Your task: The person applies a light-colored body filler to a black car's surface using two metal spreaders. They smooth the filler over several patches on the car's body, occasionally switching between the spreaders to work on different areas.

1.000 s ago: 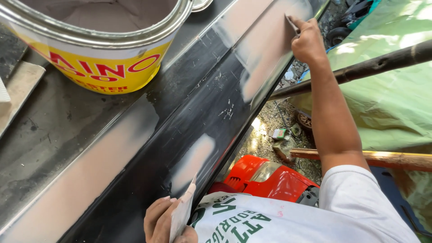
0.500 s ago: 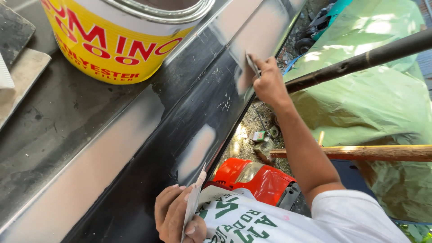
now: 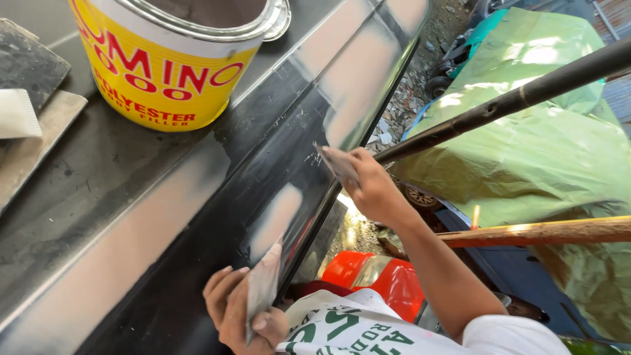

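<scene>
My right hand (image 3: 376, 192) grips a small flat spreader (image 3: 334, 162) and presses its blade against the sloping face of a glossy black metal panel (image 3: 197, 289). Pale filler patches (image 3: 279, 212) lie along the panel. My left hand (image 3: 231, 314) is low at the panel's near end and holds a second flat spreader (image 3: 263, 290) upright, edge toward the panel. An open yellow tin of filler (image 3: 172, 73) stands on the flat top of the panel, above and left of both hands.
Grey sanding blocks (image 3: 29, 112) lie at the left edge. The tin's lid (image 3: 284, 20) rests behind it. Right of the panel are a green tarpaulin (image 3: 545, 125), a dark pole (image 3: 519, 98), a wooden pole (image 3: 545, 231) and a red part (image 3: 368, 276) on gravel.
My right hand has slid the spreader down along the panel toward me, from the far end to the middle. My left hand keeps its spreader at the near end.
</scene>
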